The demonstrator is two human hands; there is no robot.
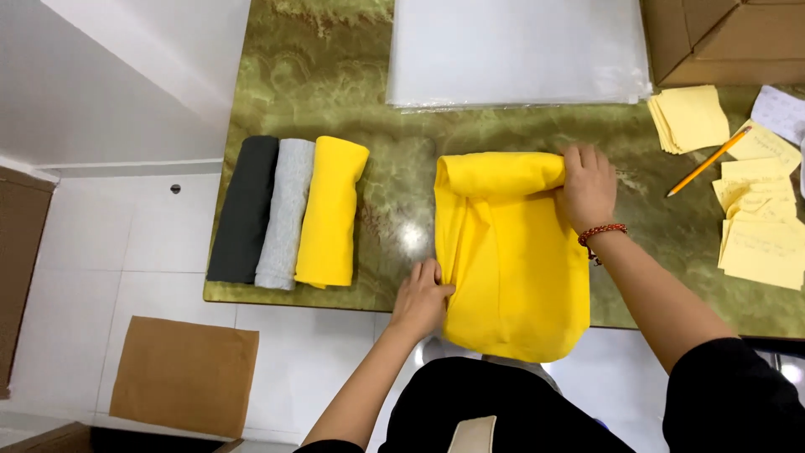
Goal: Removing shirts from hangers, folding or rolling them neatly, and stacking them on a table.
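A yellow garment (511,260) lies on the green marbled table (394,176), its far end rolled over and its near end hanging past the table's front edge. My right hand (587,189), with a beaded bracelet at the wrist, presses on the right end of the rolled part. My left hand (422,298) rests flat against the garment's left edge near the table's front. To the left lie three rolled garments side by side: dark grey (245,210), light grey (285,214) and yellow (331,210).
A stack of clear plastic bags (516,50) lies at the back. Yellow paper slips (759,210) and a pencil (708,161) are at the right, with a cardboard box (721,38) behind them. A brown cardboard piece (184,377) lies on the white tiled floor.
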